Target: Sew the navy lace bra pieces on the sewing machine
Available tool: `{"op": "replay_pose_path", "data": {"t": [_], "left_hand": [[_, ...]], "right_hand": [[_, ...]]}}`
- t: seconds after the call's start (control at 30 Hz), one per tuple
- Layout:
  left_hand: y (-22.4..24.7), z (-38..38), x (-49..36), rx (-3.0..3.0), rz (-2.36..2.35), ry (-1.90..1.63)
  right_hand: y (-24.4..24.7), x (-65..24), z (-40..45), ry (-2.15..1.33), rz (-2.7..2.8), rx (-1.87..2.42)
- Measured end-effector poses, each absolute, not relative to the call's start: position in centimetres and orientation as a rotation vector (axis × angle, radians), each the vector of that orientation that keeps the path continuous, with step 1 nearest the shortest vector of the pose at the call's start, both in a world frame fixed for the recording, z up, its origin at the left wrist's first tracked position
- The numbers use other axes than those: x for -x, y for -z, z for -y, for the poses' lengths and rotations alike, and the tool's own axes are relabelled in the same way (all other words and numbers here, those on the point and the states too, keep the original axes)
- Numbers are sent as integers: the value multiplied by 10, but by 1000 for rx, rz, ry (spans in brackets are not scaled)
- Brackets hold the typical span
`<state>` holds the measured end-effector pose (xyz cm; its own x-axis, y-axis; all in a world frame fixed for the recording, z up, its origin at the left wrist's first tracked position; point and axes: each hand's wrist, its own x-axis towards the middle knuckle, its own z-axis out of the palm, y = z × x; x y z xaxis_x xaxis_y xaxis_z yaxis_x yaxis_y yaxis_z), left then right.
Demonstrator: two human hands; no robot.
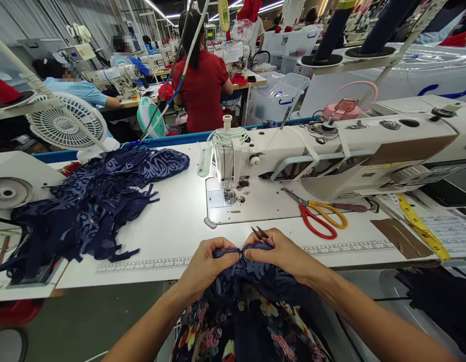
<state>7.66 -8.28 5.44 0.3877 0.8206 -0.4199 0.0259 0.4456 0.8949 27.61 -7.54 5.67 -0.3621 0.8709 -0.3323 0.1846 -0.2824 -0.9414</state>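
My left hand [206, 264] pinches the edge of a navy lace garment piece [225, 281] between thumb and fingers, just in front of the table edge. Close beside it, my right hand [280, 254] grips the same navy garment, thumb on top. Small dark-bladed thread snips [261, 235] are tucked in the right hand, with the blades pointing up and left. The garment hangs down over a floral cloth on my lap. Behind my hands stands a white sewing machine [233, 171]. Red-and-yellow-handled scissors [319, 216] lie on its bed, right of the needle.
A heap of navy lace pieces [93, 211] covers the table's left side. A printed ruler [146, 264] runs along the front edge. A yellow tape measure [421, 229] lies at the right. Beyond are a white fan [69, 123], thread cones [333, 32], plastic bins [280, 95] and several seated people.
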Motion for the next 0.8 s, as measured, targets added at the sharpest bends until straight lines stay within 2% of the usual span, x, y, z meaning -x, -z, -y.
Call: {"op": "replay_pose_path", "data": {"t": [0.8], "left_hand": [[-44,80,-76,-771,-957,-667]], "right_hand": [[-53,-280,74,-1723,1371,1359]]}}
